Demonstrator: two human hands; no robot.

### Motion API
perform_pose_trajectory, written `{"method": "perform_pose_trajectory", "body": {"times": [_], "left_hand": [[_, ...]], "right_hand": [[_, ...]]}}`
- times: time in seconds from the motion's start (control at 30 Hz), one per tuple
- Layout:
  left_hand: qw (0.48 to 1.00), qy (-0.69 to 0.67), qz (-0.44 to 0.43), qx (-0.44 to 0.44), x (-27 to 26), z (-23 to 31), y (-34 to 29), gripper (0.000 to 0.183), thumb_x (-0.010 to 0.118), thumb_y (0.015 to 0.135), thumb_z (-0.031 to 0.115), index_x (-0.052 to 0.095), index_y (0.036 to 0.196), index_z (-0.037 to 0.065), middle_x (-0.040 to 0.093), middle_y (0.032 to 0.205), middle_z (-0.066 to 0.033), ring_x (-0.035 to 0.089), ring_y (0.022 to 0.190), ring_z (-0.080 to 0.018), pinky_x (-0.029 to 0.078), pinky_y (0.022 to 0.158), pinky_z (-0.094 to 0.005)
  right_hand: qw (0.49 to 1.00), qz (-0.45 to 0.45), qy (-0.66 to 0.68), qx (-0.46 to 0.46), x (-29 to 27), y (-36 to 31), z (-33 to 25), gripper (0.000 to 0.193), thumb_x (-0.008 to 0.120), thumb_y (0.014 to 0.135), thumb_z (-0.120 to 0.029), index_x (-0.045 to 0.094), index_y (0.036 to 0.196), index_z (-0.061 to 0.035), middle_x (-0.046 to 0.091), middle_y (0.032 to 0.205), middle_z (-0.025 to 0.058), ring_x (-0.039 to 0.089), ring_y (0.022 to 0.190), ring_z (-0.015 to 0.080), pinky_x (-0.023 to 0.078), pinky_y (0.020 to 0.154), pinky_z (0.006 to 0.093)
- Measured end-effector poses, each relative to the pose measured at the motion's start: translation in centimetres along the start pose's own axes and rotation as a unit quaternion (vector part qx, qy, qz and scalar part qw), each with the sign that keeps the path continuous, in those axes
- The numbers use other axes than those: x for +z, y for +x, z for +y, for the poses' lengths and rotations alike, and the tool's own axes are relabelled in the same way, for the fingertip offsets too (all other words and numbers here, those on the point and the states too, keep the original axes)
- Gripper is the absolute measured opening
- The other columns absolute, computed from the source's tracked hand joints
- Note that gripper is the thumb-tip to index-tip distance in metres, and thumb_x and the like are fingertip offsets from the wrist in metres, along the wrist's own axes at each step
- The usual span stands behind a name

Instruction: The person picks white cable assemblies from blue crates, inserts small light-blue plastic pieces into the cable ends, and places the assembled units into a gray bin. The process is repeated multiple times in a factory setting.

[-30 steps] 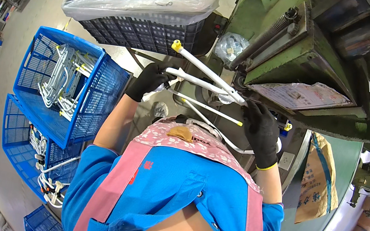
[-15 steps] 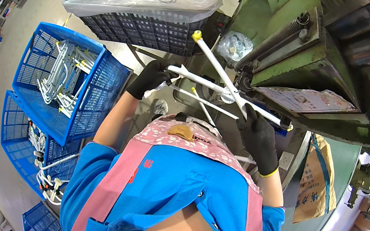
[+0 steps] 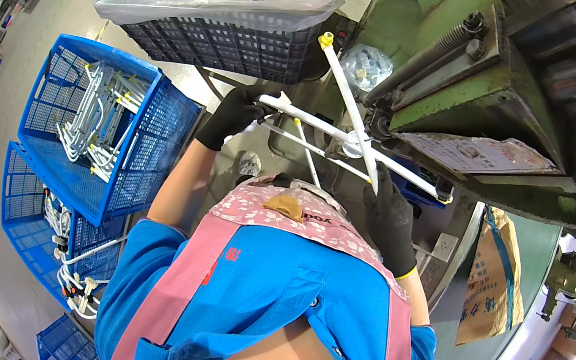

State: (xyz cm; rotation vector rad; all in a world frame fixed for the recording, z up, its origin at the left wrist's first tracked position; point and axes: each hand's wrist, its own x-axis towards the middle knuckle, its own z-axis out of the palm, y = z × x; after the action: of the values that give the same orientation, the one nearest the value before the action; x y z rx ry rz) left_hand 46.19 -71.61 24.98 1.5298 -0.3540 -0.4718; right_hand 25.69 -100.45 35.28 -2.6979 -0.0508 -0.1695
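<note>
A white tube frame [image 3: 307, 116] with crossing legs lies in front of my body, a round joint [image 3: 354, 144] where its tubes cross. My left hand [image 3: 239, 116], in a black glove, is closed round the left end of the long tube. With the other black glove, my right hand [image 3: 389, 217] grips the near end of the crossing leg, close to the apron. That leg slants away to a yellow fitting [image 3: 326, 39] at its far end. Thinner white tubes of the frame show behind and below; their near ends are partly hidden by my apron.
Beyond the frame stands a black crate [image 3: 212, 43] lined with plastic, holding pale blue parts. A green machine [image 3: 462, 110] rises at the right, a clear bag of small parts [image 3: 366, 68] beside it. Blue crates [image 3: 133, 160] with white tube frames stand left. Right lies a brown sack [image 3: 493, 282].
The crossing leg has swung more upright, its yellow far end moving right and away. My right hand has shifted slightly nearer with the leg's near end. My left hand keeps its grip.
</note>
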Motion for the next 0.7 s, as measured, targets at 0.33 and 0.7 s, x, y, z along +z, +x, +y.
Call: {"method": "perform_pose_trajectory", "body": {"times": [0.33,0.7], "left_hand": [[0.999,-0.004,-0.012,-0.045,-0.3,-0.3,0.0,0.037,0.063,0.079,-0.006,0.061,0.116,-0.002,0.068,0.096,-0.0071,0.063,0.081,-0.0128,0.053,0.072,-0.0275],[0.999,-0.008,0.032,-0.015,4.0,6.2,-4.4,0.032,0.069,0.076,0.007,0.063,0.106,0.000,0.067,0.094,-0.0072,0.062,0.089,-0.0112,0.050,0.076,-0.0275]], "right_hand": [[0.997,0.029,0.058,0.039,4.5,-0.9,0.8,0.070,0.064,0.082,-0.009,0.030,0.142,-0.0001,0.060,0.096,0.0278,0.059,0.063,0.0373,0.045,0.053,0.0440],[0.992,0.001,-0.067,0.111,3.4,0.6,2.0,0.096,0.073,0.075,-0.036,0.016,0.146,-0.0049,0.064,0.075,0.0160,0.062,0.057,0.0313,0.046,0.047,0.0398]]}}
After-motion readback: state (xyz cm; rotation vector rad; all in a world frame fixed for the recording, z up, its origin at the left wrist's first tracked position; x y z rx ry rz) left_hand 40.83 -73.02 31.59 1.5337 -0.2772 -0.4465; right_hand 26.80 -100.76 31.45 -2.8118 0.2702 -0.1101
